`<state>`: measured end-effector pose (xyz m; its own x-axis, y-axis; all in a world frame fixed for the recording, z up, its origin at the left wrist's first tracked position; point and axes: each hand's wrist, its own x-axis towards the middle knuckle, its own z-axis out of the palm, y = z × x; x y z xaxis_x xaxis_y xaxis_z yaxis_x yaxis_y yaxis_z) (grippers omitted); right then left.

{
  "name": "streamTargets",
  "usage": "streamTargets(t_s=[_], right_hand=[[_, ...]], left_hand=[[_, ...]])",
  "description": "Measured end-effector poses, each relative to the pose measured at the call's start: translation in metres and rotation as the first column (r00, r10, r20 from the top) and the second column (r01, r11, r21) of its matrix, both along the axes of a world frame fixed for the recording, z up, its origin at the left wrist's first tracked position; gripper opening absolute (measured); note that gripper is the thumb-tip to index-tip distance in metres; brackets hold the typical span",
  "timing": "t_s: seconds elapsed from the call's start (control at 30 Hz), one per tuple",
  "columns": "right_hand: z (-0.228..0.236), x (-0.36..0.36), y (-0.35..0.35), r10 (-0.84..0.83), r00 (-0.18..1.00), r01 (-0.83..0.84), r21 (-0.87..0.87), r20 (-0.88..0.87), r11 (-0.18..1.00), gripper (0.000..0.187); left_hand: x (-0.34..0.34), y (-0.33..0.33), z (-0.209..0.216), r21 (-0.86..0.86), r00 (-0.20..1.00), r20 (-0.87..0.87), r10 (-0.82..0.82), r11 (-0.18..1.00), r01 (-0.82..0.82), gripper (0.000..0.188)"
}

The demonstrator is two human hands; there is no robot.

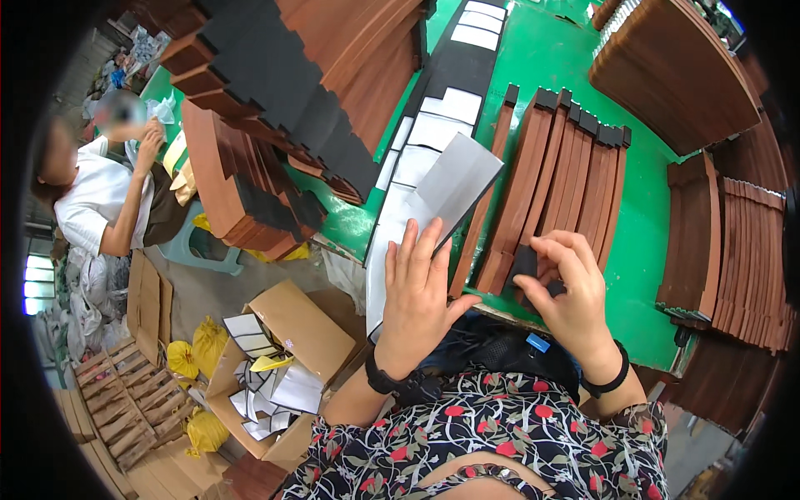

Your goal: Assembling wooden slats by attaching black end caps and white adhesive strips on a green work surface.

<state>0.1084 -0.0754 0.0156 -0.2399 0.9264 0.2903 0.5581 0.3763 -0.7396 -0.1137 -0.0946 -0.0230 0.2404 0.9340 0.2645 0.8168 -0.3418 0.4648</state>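
Note:
My left hand (415, 292) lies with its fingers stretched out on the lower end of a long black strip with white backing pieces (425, 129). A loose grey-white sheet (461, 179) rises at an angle just beyond its fingertips. Its thumb reaches toward the near end of a single thin brown wooden slat (482, 212). My right hand (575, 287) pinches a small black piece (524, 265) between thumb and fingers, over the near ends of a row of brown slats (546, 167). The far ends of those slats have black covers.
Stacked brown slats (358, 58) with black ends stand at the far left of the green table (637, 250); more stacks (675, 75) line the right. Lower left, an open cardboard box (312, 321) holds white-and-black scraps. A person (104, 196) sits at the left beside a stool (200, 250).

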Motion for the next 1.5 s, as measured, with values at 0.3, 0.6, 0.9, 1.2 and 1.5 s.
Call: streamTargets(t_s=[0.3,0.6,0.9,1.2,1.5], right_hand=[[-0.001,0.001,0.005,0.031,0.99,-0.061,-0.228,-0.135,0.972,0.062],[-0.007,0.001,0.001,-0.043,0.998,0.044,-0.034,0.037,0.998,0.063],[-0.009,-0.005,-0.005,0.01,0.978,-0.02,0.048,0.21,0.999,0.067],[-0.013,-0.009,-0.006,0.003,0.976,-0.009,0.023,0.219,1.0,0.066],[-0.011,-0.009,-0.006,0.003,0.975,-0.009,0.025,0.222,1.0,0.066]], left_hand=[[0.005,0.008,-0.003,-0.008,1.0,0.021,-0.013,1.0,0.013,0.093],[-0.002,0.007,-0.008,0.026,0.999,-0.001,0.032,0.999,-0.032,0.098],[0.006,0.008,-0.006,-0.032,0.999,0.033,0.0,0.999,0.001,0.099],[0.007,0.008,-0.011,-0.071,0.999,0.037,0.009,0.997,-0.007,0.089],[0.009,0.009,-0.01,-0.086,0.999,0.031,0.014,0.996,-0.012,0.092]])
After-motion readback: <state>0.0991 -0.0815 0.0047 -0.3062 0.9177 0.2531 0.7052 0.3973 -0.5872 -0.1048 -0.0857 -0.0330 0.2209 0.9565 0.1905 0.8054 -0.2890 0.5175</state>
